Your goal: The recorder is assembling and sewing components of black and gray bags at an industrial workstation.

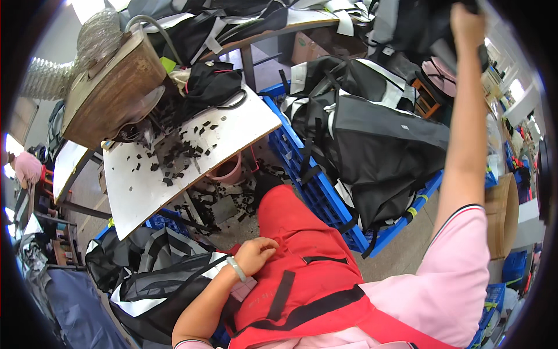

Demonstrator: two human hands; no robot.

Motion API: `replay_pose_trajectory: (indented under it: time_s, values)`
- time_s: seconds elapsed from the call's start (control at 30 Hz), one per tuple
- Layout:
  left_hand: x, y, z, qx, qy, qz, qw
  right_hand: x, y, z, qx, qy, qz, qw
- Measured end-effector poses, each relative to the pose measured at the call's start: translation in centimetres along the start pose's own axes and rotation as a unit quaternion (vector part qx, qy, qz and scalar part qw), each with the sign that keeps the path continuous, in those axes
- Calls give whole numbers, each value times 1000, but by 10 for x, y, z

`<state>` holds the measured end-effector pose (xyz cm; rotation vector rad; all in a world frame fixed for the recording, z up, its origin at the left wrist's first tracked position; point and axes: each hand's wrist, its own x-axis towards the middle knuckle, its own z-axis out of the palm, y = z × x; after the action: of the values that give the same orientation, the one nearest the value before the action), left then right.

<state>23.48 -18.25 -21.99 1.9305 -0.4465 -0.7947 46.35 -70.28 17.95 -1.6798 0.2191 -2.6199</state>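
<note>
My right arm stretches up to the far right, where my right hand [468, 28] is closed on a black and grey fabric piece [427, 29]. Motion blur and the dark rim hide its full outline. My left hand [256, 256] rests on the red apron [308, 244] over my lap, its fingers loosely curled and nothing seen in them. Below my right hand, black and grey sewn bag pieces [383, 139] with white edging fill a blue plastic crate [308, 186].
A white-topped table [136, 200], strewn with black scraps, carries a machine under a rusty hood [119, 87]. A pink bucket [226, 170] stands below its edge. More black and grey pieces [157, 273] lie left of my lap. A person in pink [28, 167] is far left.
</note>
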Motion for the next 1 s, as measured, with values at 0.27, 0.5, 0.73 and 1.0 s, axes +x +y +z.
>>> replay_pose_trajectory:
  time_s: [0.27, 0.5, 0.73, 1.0]
  values:
    - [12, -4, 11, 175, -6, 103, 979, -446, 15, -139, -116, -725, 83, 673]
    - [-45, 37, -13, 203, 104, 136, 964, -459, 72, -93, -70, -788, 47, 610]
    - [-210, 74, -85, 207, 548, 83, 806, -444, -30, -145, 20, -743, -119, 658]
    - [-363, -87, -79, 141, 855, -162, 472, -296, -325, -337, 544, -779, 37, 310]
